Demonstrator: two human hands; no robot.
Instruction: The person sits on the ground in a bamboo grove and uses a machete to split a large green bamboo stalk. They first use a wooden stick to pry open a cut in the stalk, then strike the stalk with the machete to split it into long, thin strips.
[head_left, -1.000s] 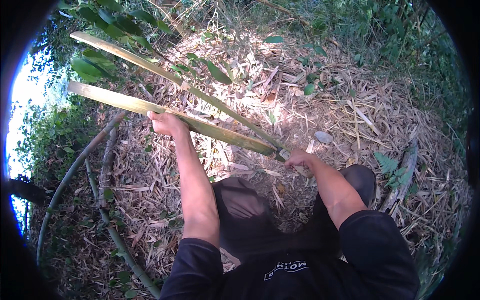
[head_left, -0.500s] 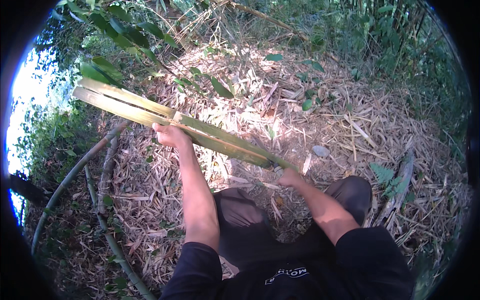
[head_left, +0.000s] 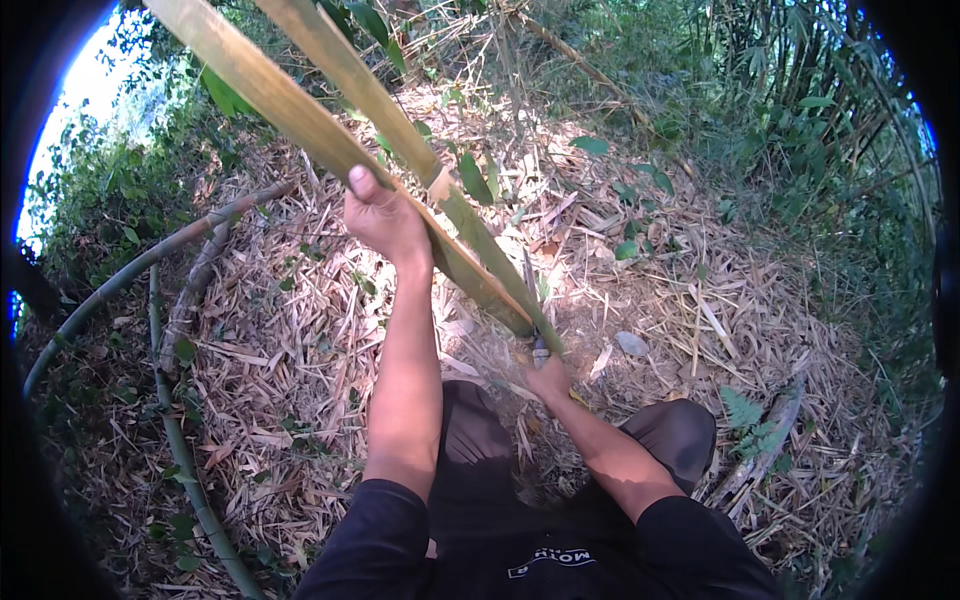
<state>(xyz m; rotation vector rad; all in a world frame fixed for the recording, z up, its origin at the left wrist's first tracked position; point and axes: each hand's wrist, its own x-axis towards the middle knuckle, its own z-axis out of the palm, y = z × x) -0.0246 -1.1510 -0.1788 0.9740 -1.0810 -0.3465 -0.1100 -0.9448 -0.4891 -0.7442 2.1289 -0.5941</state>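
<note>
A long bamboo piece, split lengthwise, slants from the upper left down to between my knees. Its left strip (head_left: 270,95) lies in the grip of my left hand (head_left: 388,222), thumb on top. The other strip (head_left: 365,85) runs alongside, with a gap between the two and a pale notch at a joint. Around the handle of a knife (head_left: 541,352) my right hand (head_left: 548,378) is closed, at the bamboo's lower end. A collar shows above the fist; most of the blade is hidden by or blends with the bamboo.
Dry bamboo leaves and chips (head_left: 290,350) cover the ground. Green bamboo poles (head_left: 185,450) lie at the left. A grey stone (head_left: 631,343), a fern (head_left: 742,412) and a weathered log (head_left: 765,440) are on the right. Leafy branches hang ahead.
The bamboo has swung steeper, its far end raised and nearer to me, the strips spread wider apart. My left hand has risen with it; my right hand has shifted slightly left and lower.
</note>
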